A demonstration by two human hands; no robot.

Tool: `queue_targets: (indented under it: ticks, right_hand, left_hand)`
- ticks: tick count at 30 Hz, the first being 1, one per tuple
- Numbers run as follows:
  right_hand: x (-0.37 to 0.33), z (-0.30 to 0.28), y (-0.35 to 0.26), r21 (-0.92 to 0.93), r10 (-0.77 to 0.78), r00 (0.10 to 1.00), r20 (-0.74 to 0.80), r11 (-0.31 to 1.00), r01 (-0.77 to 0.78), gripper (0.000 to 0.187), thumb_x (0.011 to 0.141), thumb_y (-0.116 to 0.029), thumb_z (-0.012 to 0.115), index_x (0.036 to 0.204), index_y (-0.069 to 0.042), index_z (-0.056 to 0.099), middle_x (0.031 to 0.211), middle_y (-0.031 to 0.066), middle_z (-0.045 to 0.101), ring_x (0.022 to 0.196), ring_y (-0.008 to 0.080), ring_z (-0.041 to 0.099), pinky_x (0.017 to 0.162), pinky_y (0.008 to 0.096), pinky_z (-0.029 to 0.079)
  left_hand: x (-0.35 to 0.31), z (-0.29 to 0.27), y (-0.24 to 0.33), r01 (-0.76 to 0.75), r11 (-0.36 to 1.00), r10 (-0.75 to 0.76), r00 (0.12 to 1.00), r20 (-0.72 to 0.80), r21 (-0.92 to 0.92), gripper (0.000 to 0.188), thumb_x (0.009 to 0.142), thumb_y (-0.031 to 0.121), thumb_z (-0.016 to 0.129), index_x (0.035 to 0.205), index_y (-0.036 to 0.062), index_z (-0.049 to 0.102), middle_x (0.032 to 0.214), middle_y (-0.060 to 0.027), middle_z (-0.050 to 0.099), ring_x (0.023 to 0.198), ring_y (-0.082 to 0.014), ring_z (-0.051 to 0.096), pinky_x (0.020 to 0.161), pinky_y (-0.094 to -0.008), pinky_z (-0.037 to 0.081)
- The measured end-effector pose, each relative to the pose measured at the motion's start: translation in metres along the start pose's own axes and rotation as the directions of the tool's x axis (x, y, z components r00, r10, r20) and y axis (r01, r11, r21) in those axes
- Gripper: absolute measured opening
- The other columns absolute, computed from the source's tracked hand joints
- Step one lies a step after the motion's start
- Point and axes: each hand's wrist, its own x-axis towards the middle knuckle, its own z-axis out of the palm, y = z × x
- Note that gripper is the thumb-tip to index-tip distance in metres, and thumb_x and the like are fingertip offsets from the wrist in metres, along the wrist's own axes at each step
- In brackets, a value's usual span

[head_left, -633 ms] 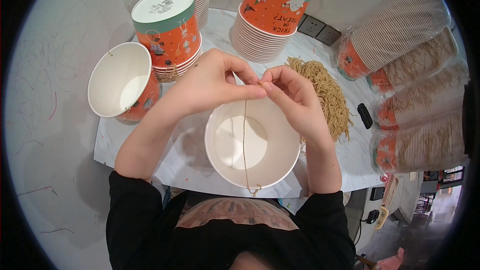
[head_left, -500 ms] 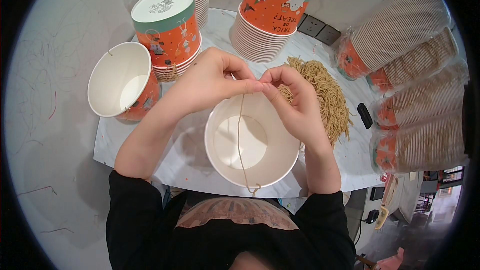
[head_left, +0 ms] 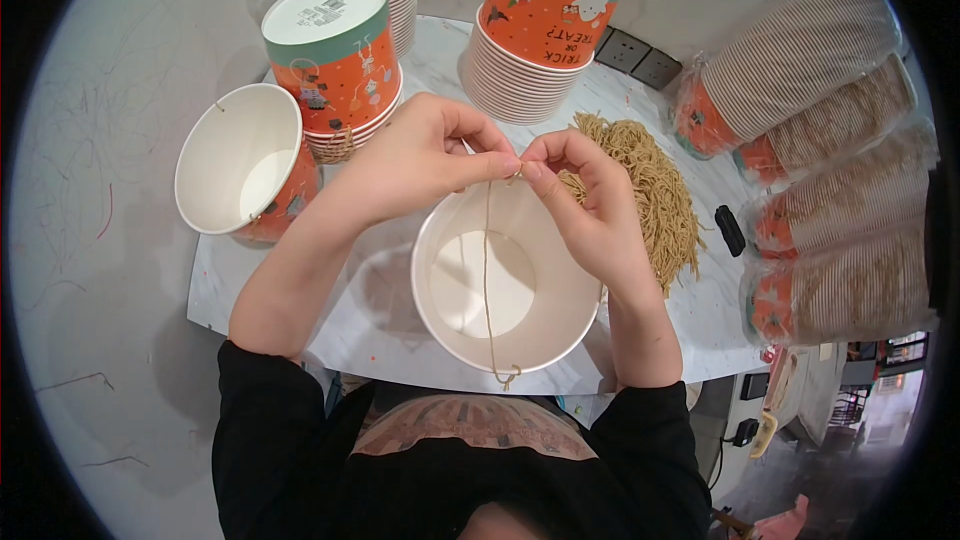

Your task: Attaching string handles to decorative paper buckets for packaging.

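Note:
A white-lined paper bucket [head_left: 480,285] stands upright before me, its mouth facing up. A thin tan string [head_left: 487,280] crosses its opening, knotted at the near rim and running up to my fingers at the far rim. My left hand [head_left: 445,155] pinches the string's end between thumb and forefinger. Fingertip to fingertip with it, my right hand [head_left: 585,195] is pinched on the same string, where a small loop or knot shows. Beyond my right hand lies a heap of cut tan strings [head_left: 645,190].
At left a bucket with string at its rim [head_left: 240,160] leans by an upturned orange bucket stack [head_left: 335,60]. Another bucket stack [head_left: 530,50] stands at the back. Bagged buckets [head_left: 800,60] line the right. A small black object [head_left: 730,230] lies on the marble-patterned table [head_left: 370,340].
My fingertips have drawn slightly apart and lower, and a small loop of string now shows between them. The string across the bucket has shifted a little to the right.

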Motion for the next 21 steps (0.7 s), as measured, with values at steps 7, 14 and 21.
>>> queue_targets:
  ticks: [7, 14, 21]
  right_hand:
    - [0.003, 0.002, -0.003, -0.016, -0.1, 0.994, 0.039, 0.995, 0.101, 0.019, 0.089, -0.007, 0.073, 0.104, 0.001, 0.064, 0.097, 0.0083, 0.069, 0.095, 0.0164, 0.067, 0.087, 0.0311, 0.052]
    - [0.003, -0.003, -0.003, -0.069, -0.052, 0.998, 0.031, 0.996, 0.054, 0.018, 0.087, -0.005, 0.075, 0.101, 0.001, 0.067, 0.09, 0.0072, 0.07, 0.088, 0.0154, 0.068, 0.081, 0.03, 0.053]
    - [0.007, -0.005, 0.004, -0.101, -0.081, 0.997, 0.02, 0.991, 0.082, 0.012, 0.088, -0.006, 0.073, 0.097, 0.001, 0.069, 0.089, 0.0064, 0.071, 0.088, 0.0149, 0.068, 0.075, 0.0288, 0.052]
  left_hand:
    - [0.0, -0.002, 0.001, 0.02, 0.999, -0.02, 1.0, 0.017, -0.041, 0.018, 0.094, 0.016, 0.071, 0.095, -0.0018, 0.07, 0.087, -0.0003, 0.07, 0.076, -0.002, 0.061, 0.064, -0.0185, 0.047]
    - [0.002, -0.007, -0.003, 0.025, 0.997, -0.018, 0.995, 0.093, -0.07, 0.017, 0.095, 0.016, 0.069, 0.097, -0.001, 0.07, 0.089, -0.0009, 0.071, 0.081, -0.0032, 0.062, 0.07, -0.0177, 0.046]
    - [0.002, -0.012, -0.004, 0.023, 0.998, -0.017, 0.995, 0.098, -0.064, 0.018, 0.096, 0.017, 0.068, 0.098, -0.0013, 0.07, 0.089, -0.0016, 0.071, 0.081, -0.0034, 0.062, 0.069, -0.0176, 0.045]
